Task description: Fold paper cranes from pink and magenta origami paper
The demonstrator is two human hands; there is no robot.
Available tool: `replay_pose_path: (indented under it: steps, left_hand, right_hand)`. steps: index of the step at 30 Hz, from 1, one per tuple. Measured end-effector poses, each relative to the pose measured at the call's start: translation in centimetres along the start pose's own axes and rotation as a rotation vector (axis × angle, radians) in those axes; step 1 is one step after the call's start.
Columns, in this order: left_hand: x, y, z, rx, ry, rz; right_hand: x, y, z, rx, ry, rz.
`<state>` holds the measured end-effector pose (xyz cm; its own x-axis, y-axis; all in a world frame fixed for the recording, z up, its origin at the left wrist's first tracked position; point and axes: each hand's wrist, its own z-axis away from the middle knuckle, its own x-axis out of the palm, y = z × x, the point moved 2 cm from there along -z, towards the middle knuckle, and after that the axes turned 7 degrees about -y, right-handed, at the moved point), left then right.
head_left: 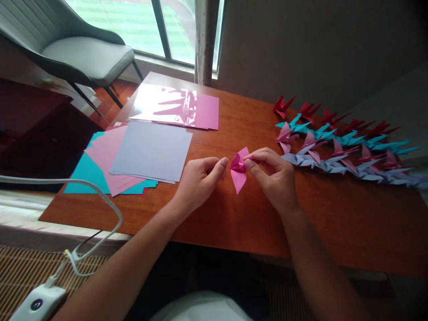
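Note:
A half-folded pink paper figure [239, 171] is held just above the wooden table [334, 214], near its middle. My left hand [199, 178] pinches its left side with thumb and fingertips. My right hand [272, 174] pinches its upper right part, fingers curled round the fold. A pointed flap hangs down between the two hands.
Sheets of lavender [152, 149], pink and teal paper lie stacked at the left, with a shiny plastic-wrapped pink pack [175, 107] behind them. Rows of finished red, teal, pink and lavender paper cranes [347, 142] fill the right side. A grey chair [83, 53] stands by the window; a white cable [100, 200] lies at the lower left.

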<state>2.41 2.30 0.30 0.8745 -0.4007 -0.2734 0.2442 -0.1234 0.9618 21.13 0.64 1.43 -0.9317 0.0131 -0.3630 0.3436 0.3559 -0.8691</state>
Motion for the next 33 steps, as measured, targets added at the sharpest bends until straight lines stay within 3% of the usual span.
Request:
replay_pose_path:
  steps: [5, 11, 16, 23, 28, 33]
  left_hand:
    - [0.4, 0.7, 0.0, 0.002, -0.216, 0.071]
    - [0.5, 0.1, -0.2, 0.033, -0.108, 0.005]
    - [0.2, -0.4, -0.2, 0.028, -0.033, -0.067]
    - [-0.1, -0.2, -0.1, -0.011, -0.011, -0.109]
    - [0.0, -0.3, -0.1, -0.016, -0.036, -0.05]
    - [-0.1, -0.1, -0.2, -0.026, -0.049, 0.036]
  right_hand:
    - [0.1, -0.3, -0.1, -0.068, 0.013, 0.123]
    - [0.4, -0.8, 0.0, -0.175, -0.092, 0.188]
    - [0.1, -1.1, 0.0, -0.179, -0.146, 0.14]
    - [-0.6, 0.1, -0.1, -0.033, 0.141, 0.241]
    - [-0.3, 1.6, 0.0, 0.24, -0.009, -0.044]
    - [-0.2, 1.7, 0.0, 0.341, -0.088, -0.215]
